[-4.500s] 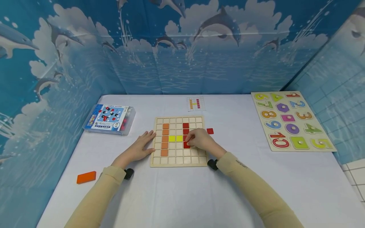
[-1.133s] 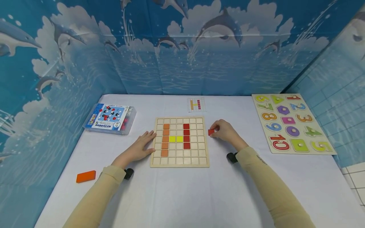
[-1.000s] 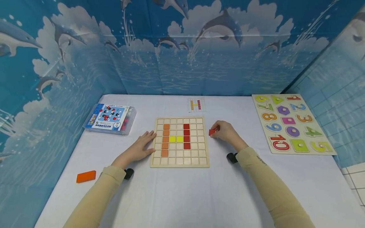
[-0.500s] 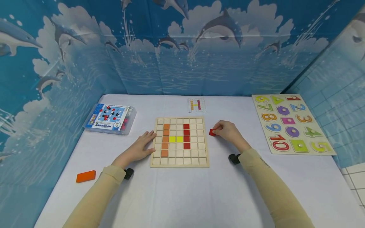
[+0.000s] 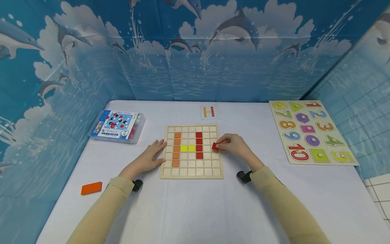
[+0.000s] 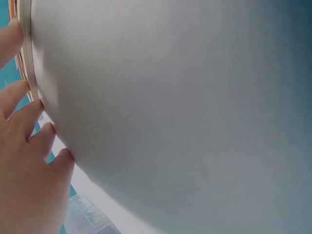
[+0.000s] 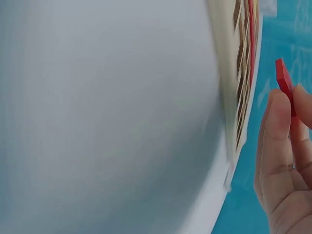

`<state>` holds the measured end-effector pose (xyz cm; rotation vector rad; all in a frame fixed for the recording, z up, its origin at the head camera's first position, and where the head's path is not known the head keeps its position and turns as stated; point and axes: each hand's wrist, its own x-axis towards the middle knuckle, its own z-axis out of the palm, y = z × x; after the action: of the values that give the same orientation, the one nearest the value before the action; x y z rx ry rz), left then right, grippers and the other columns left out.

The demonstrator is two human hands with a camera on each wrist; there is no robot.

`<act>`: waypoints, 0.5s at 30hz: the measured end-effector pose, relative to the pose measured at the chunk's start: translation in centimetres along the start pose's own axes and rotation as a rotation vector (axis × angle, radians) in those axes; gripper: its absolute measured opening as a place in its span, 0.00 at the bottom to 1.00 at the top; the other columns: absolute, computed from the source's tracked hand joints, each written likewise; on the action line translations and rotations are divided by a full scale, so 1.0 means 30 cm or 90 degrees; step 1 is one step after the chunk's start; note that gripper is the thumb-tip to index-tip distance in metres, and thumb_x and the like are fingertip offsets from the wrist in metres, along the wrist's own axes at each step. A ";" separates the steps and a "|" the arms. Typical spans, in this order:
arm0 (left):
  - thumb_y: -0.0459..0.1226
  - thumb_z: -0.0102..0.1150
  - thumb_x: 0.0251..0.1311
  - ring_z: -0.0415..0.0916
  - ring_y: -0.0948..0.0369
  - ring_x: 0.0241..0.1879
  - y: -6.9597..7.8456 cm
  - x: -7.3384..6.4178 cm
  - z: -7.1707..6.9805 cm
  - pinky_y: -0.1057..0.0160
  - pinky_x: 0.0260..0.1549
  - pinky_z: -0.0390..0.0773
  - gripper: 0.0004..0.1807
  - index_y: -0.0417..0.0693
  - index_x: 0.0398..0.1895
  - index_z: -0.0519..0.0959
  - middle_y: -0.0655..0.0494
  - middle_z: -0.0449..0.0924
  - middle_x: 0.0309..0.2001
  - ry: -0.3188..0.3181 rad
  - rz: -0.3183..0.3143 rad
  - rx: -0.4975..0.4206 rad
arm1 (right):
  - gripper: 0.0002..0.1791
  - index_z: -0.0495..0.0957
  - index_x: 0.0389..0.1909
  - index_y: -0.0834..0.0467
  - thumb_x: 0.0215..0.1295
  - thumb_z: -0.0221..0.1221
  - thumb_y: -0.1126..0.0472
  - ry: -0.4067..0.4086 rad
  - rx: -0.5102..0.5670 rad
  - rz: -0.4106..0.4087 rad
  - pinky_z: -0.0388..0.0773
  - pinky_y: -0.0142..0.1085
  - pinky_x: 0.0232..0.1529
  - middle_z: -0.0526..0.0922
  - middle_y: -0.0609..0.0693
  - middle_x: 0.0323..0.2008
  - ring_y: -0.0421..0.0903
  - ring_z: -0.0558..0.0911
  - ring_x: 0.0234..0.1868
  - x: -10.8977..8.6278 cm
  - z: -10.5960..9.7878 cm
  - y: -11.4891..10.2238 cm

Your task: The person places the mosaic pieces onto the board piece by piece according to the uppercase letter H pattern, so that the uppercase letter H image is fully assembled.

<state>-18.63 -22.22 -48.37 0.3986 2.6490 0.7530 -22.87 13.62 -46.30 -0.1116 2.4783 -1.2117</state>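
A wooden grid board (image 5: 192,177) lies mid-table. It bears a column of orange squares (image 5: 176,148), two yellow squares (image 5: 187,148) and a shorter column of dark red squares (image 5: 199,145). My right hand (image 5: 234,146) pinches a red square tile (image 5: 214,146) between thumb and fingers, over the board's right edge. In the right wrist view the tile (image 7: 284,84) is held tilted, its thin edge showing. My left hand (image 5: 147,158) lies with fingers spread, fingertips at the board's left edge; the left wrist view shows these fingers (image 6: 29,114) along the wooden rim.
Behind the board lies a small pattern card (image 5: 210,112). A clear plastic box (image 5: 117,127) with a molecule picture sits back left, an orange block (image 5: 91,188) front left. At the right lies a number and shape puzzle board (image 5: 312,132). A dolphin curtain (image 5: 195,74) closes the back.
My right hand has put down a red square in the right column, picked up the loose red tile beside the board and brought it left over the board's edge. The left hand has stayed put.
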 end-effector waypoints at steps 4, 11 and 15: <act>0.40 0.59 0.67 0.35 0.44 0.79 0.002 -0.001 -0.001 0.42 0.77 0.39 0.40 0.44 0.78 0.52 0.44 0.44 0.79 -0.001 0.000 -0.003 | 0.09 0.83 0.40 0.58 0.62 0.66 0.59 -0.027 0.009 -0.018 0.78 0.32 0.38 0.85 0.51 0.33 0.43 0.84 0.32 -0.019 0.048 -0.033; 0.42 0.58 0.67 0.34 0.46 0.79 -0.001 0.002 -0.002 0.44 0.77 0.38 0.40 0.45 0.78 0.52 0.46 0.44 0.80 -0.007 -0.002 -0.011 | 0.06 0.83 0.36 0.58 0.61 0.67 0.60 -0.064 0.019 -0.031 0.81 0.32 0.37 0.85 0.49 0.31 0.42 0.85 0.32 -0.041 0.117 -0.081; 0.41 0.58 0.67 0.34 0.46 0.79 -0.002 0.003 -0.003 0.44 0.77 0.38 0.40 0.46 0.78 0.52 0.46 0.44 0.80 -0.008 -0.001 -0.014 | 0.04 0.83 0.34 0.56 0.60 0.67 0.61 -0.074 -0.006 -0.044 0.77 0.32 0.35 0.84 0.47 0.30 0.42 0.82 0.30 -0.048 0.147 -0.090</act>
<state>-18.76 -22.26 -48.35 0.3935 2.6270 0.7760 -20.16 8.97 -46.23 -0.2642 2.3977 -1.1862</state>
